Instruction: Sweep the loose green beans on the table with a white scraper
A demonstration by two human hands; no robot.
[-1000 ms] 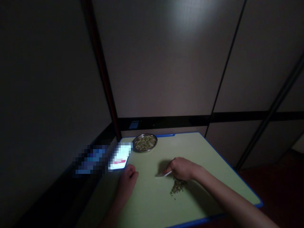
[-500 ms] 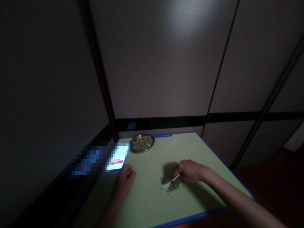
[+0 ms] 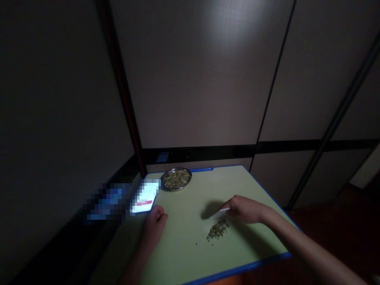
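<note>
My right hand (image 3: 246, 209) rests on the pale green table (image 3: 184, 245) with its fingers closed round a small white stick-like tool (image 3: 223, 211). Its tip points left, just above a small heap of greenish grains (image 3: 218, 229). My left hand (image 3: 155, 223) lies on the table with curled fingers, holding nothing that I can see, right beside a lit phone (image 3: 144, 196). A round metal plate (image 3: 176, 179) full of the same grains stands at the table's far edge.
The table has a blue rim (image 3: 237, 269) and stands in a dim corner against panelled walls. A blurred-out object (image 3: 103, 200) lies left of the phone. A few stray grains lie left of the heap.
My right hand has drawn back to the right with the white tool, leaving the grain heap uncovered. The left hand has stayed by the phone.
</note>
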